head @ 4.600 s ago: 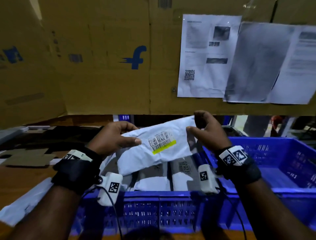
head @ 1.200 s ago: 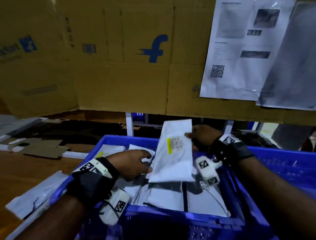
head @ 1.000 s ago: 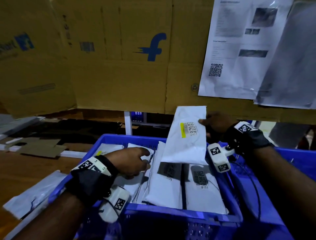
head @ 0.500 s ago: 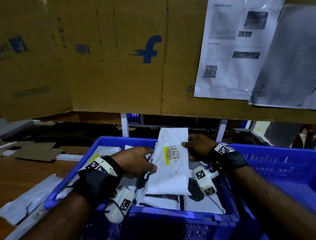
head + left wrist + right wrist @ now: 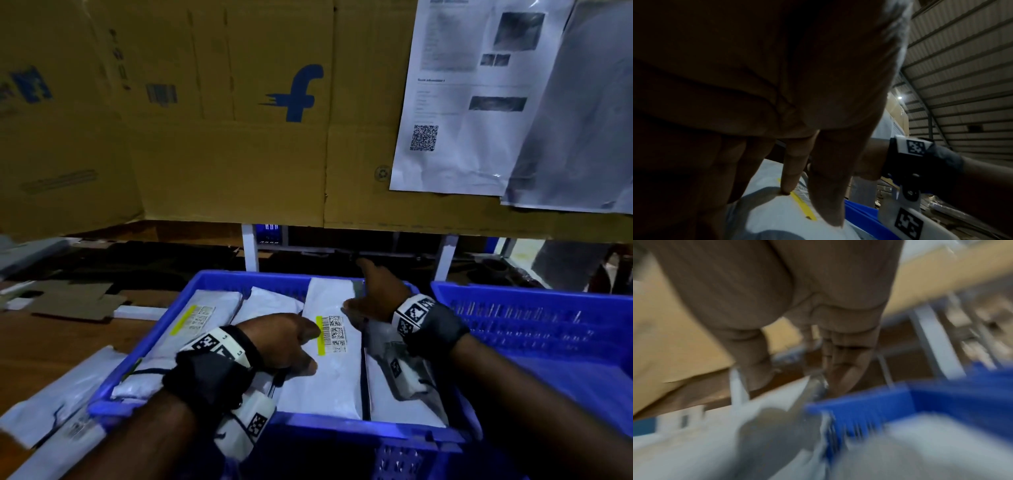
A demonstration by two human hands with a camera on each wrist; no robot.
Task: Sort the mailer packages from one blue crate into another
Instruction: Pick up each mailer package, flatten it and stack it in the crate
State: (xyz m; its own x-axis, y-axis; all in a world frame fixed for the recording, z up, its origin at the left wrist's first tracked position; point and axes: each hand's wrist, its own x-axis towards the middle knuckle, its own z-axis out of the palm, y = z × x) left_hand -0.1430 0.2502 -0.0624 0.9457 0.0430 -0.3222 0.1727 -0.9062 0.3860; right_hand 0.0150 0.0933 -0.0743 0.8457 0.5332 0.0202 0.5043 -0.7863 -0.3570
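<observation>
A white mailer with a yellow-striped barcode label lies flat in the middle of the left blue crate. My left hand rests on its left side. In the left wrist view the fingers are straight, and one tip touches the mailer beside the yellow stripe. My right hand hovers at the mailer's far right edge with fingers spread and holds nothing. The right wrist view is blurred; it shows straight fingers above a mailer and the crate wall.
Other white mailers lie side by side in the left crate, one to the right of the labelled one. A second blue crate stands to the right. Loose mailers lie on the wooden table at left. A cardboard wall stands behind.
The right hand lowered the labelled mailer from upright into the left crate and let go. The left hand moved onto the mailer.
</observation>
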